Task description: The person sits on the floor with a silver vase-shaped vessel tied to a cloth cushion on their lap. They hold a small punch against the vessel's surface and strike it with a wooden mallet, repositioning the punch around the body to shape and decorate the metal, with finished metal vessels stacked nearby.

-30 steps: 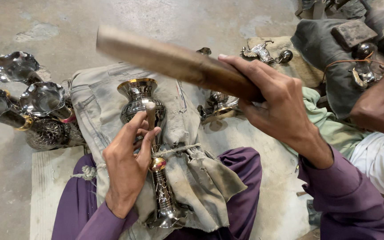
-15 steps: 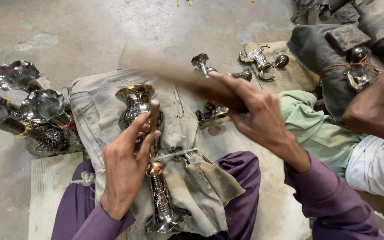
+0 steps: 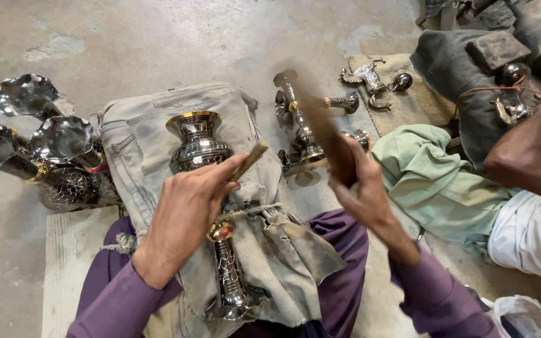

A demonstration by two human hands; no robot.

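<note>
A concrete floor [image 3: 158,37] fills the view, with a pale mat [image 3: 64,250] under the seated person. Over the purple-clad lap lies a grimy grey cloth [image 3: 139,144], folded and tied with a cord, and it is the widest thing here. On that cloth lies a tall metal vase [image 3: 200,147], silver with a gold rim, its bulbous top pointing away and its narrow patterned stem [image 3: 228,275] running back toward the person, partly tucked under the cloth.

To the right sits a second person in a green garment [image 3: 433,181], their arm [image 3: 521,156] reaching toward dark machine parts [image 3: 483,69].

At the left edge stands a cluster of 3 or so polished flared metal pieces [image 3: 57,141]. Beyond the cloth, several smaller brass and silver fittings [image 3: 302,134] lie on the floor and on a mat.

The right hand [image 3: 361,188] has its fingers closed around a wooden mallet [image 3: 320,125], blurred, raised just beside the vase. The left hand [image 3: 186,213] rests over the vase's neck, fingers pinched around a small wooden stick [image 3: 250,161] that angles up beside the bulb.
</note>
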